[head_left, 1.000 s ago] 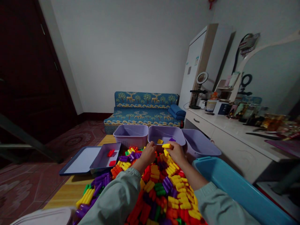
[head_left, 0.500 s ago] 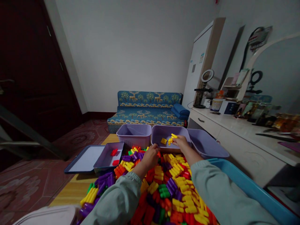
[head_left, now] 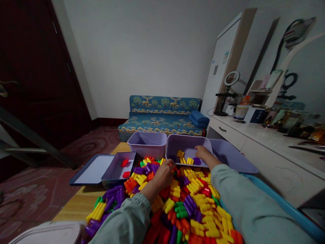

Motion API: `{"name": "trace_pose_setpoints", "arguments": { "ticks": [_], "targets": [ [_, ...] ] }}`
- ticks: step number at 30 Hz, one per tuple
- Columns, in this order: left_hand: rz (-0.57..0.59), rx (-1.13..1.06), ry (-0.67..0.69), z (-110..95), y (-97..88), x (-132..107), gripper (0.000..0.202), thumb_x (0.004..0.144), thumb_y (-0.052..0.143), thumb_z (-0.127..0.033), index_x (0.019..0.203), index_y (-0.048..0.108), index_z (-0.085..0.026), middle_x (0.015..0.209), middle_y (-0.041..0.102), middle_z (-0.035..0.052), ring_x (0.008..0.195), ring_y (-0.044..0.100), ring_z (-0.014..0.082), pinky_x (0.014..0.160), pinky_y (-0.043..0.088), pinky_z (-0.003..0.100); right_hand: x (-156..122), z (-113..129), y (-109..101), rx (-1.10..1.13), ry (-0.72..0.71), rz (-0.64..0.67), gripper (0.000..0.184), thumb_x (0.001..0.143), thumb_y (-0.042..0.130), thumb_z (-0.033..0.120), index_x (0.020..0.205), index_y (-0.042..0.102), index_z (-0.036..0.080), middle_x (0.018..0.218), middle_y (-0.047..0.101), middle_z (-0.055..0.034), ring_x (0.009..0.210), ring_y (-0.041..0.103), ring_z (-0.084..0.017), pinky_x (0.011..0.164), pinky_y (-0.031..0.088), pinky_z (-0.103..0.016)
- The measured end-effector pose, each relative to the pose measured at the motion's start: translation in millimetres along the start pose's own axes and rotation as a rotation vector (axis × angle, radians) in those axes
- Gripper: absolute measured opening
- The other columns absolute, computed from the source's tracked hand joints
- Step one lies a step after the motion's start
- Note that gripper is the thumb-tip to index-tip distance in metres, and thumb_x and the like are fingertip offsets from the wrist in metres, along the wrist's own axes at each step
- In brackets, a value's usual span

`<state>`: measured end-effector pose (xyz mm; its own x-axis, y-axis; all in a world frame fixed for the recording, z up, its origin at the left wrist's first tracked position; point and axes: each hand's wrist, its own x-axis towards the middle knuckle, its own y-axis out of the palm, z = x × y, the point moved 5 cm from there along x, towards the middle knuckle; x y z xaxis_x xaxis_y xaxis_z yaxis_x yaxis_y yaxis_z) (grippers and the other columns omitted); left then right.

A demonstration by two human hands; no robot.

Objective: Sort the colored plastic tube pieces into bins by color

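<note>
My right hand is inside the middle purple bin, fingers loosely apart with no piece visible in them. Below it on the bin floor lie a purple plastic piece and yellow pieces, toy blocks shaped like joined tubes. My left hand is closed, its fingertips curled down at the bin's near left corner, above the heap of blocks. What its fingers hold, if anything, is hidden. The heap mixes yellow, red, purple, green and orange blocks.
Another purple bin stands to the left and a third to the right. A shallow tray holds red blocks, beside a white lid-like panel. A blue tub rim runs along the right, near a dresser.
My right hand has let go of yellow blocks, which now lie in the middle bin, and a purple one shows there too. My left hand stays by the bin's corner. The view has shifted slightly.
</note>
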<state>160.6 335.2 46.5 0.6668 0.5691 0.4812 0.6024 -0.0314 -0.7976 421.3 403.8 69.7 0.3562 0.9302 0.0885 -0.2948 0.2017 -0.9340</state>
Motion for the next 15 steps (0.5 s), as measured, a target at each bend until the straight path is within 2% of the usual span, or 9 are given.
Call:
{"name": "trace_pose_setpoints", "arguments": {
  "ticks": [2, 5, 9, 12, 15],
  "targets": [
    [0.001, -0.003, -0.014, -0.3, -0.2, -0.9, 0.035, 0.072, 0.046, -0.004, 0.101, 0.061, -0.015, 0.11, 0.054, 0.0095, 0.099, 0.055, 0.0193, 0.092, 0.048, 0.033, 2.9, 3.9, 11.2, -0.057, -0.032, 0.073, 0.041, 0.055, 0.063, -0.001, 0.092, 0.07, 0.014, 0.107, 0.069, -0.0137, 0.105, 0.063, -0.027, 0.088, 0.046, -0.031],
    [-0.001, -0.011, -0.039, 0.1, 0.5, -1.5, 0.036, 0.072, 0.046, -0.003, 0.101, 0.062, -0.016, 0.11, 0.054, 0.0091, 0.1, 0.055, 0.019, 0.092, 0.047, 0.032, 6.0, 7.6, 23.8, -0.118, -0.053, 0.166, 0.035, 0.052, 0.067, -0.001, 0.083, 0.071, 0.016, 0.098, 0.071, -0.0114, 0.098, 0.065, -0.026, 0.083, 0.048, -0.032],
    [-0.002, -0.02, -0.051, 0.8, 0.6, -1.3, 0.035, 0.072, 0.046, -0.005, 0.101, 0.062, -0.016, 0.111, 0.054, 0.0093, 0.101, 0.054, 0.0194, 0.093, 0.047, 0.033, 4.6, 9.1, 35.0, -0.15, -0.022, 0.231, 0.033, 0.041, 0.076, 0.0, 0.069, 0.068, 0.016, 0.083, 0.072, -0.0081, 0.087, 0.068, -0.027, 0.076, 0.05, -0.034],
    [0.0, -0.023, -0.049, -0.3, -1.9, -0.4, 0.033, 0.072, 0.047, -0.006, 0.1, 0.063, -0.016, 0.113, 0.053, 0.0097, 0.101, 0.054, 0.0199, 0.092, 0.048, 0.033, 0.4, 9.4, 38.6, -0.127, 0.013, 0.205, 0.035, 0.032, 0.078, 0.0, 0.061, 0.066, 0.015, 0.072, 0.07, -0.0073, 0.081, 0.068, -0.027, 0.073, 0.05, -0.035],
    [-0.002, -0.033, -0.043, -2.1, -4.5, 1.0, 0.033, 0.072, 0.046, -0.006, 0.099, 0.063, -0.016, 0.111, 0.054, 0.0101, 0.1, 0.055, 0.0199, 0.091, 0.048, 0.032, -2.9, 11.0, 31.6, -0.038, 0.015, 0.072, 0.029, 0.035, 0.08, 0.005, 0.057, 0.064, 0.015, 0.065, 0.067, -0.0065, 0.074, 0.068, -0.026, 0.068, 0.05, -0.035]
  ]
}}
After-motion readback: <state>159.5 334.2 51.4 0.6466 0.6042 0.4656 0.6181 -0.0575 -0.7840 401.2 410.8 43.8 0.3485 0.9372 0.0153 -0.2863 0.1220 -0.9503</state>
